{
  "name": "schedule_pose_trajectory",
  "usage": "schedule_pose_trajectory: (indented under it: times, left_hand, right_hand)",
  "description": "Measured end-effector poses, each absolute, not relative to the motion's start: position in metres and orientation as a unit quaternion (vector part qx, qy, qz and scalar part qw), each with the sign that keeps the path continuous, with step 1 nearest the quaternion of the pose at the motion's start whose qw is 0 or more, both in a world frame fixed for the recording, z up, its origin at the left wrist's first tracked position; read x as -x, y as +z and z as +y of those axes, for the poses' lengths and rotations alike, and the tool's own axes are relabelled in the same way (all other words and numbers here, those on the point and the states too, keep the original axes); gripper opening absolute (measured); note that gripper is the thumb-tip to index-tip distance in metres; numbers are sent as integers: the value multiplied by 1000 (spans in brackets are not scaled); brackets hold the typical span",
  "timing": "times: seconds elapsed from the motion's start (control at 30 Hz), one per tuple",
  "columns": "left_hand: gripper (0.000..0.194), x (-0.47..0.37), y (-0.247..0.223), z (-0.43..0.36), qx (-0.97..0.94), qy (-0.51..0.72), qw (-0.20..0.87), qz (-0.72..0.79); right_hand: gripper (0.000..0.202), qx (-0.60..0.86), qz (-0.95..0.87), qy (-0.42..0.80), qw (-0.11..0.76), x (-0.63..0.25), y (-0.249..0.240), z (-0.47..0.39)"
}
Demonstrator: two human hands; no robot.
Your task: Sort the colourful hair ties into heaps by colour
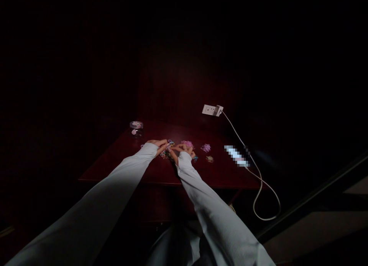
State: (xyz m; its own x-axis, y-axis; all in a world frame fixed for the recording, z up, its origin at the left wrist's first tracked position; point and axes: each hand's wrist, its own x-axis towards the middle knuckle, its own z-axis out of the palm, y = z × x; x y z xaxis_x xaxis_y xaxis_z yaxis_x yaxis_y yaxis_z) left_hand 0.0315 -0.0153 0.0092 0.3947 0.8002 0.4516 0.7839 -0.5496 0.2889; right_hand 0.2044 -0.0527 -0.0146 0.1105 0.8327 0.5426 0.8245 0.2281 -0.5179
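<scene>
Over a mixed pile of small coloured elastic hair ties [163, 155] on the dark red table, my two hands come together. My left hand [158, 144] has its fingers closed at the pile's edge. Thumb and forefinger of my right hand [185, 149] meet close to the left fingertips; what either hand pinches is too small to make out. Beyond the right hand lies a pink heap of hair ties [187, 143]. To its right are a purple heap [206, 147] and a yellowish one [209, 159]. Some blue hair ties [196, 158] show beside the right hand.
A clear round jar [136, 129] with a pink-patterned lid stands at the table's back left. At the right lies a blurred-out phone [237, 156], its white cable [260, 174] looping past the table edge to a wall socket [209, 110]. The surroundings are very dark.
</scene>
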Motion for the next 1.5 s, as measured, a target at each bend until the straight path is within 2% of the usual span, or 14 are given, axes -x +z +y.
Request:
schedule_pose_trajectory:
  times: [0.3,0.47,0.63,0.77,0.93,1.17,1.3,1.5]
  left_hand:
    - [31,-32,9,-16,-848,252,23,465]
    - [35,-30,7,-13,-841,243,25,483]
    - [41,-29,7,-14,-867,234,12,439]
    - [44,-30,6,-16,-855,241,12,460]
    - [46,-30,3,-13,-858,246,13,451]
    - [39,-33,1,-13,-846,268,-16,461]
    - [38,-32,3,-13,-839,287,-38,461]
    - [38,-29,6,-15,-813,340,-71,468]
  right_hand:
    - [24,651,-646,-14,399,-210,-8,-59]
    - [23,692,-621,-88,357,-280,9,-80]
    - [27,772,-526,-180,308,-366,18,-103]
    - [30,761,-565,-203,246,-389,15,-112]
    - [31,721,-643,-165,198,-386,14,-111]
    - [37,688,-645,-205,264,-372,15,-109]
    - [30,627,-701,-226,253,-320,12,-103]
    - [29,524,-805,-185,210,-225,6,-81]
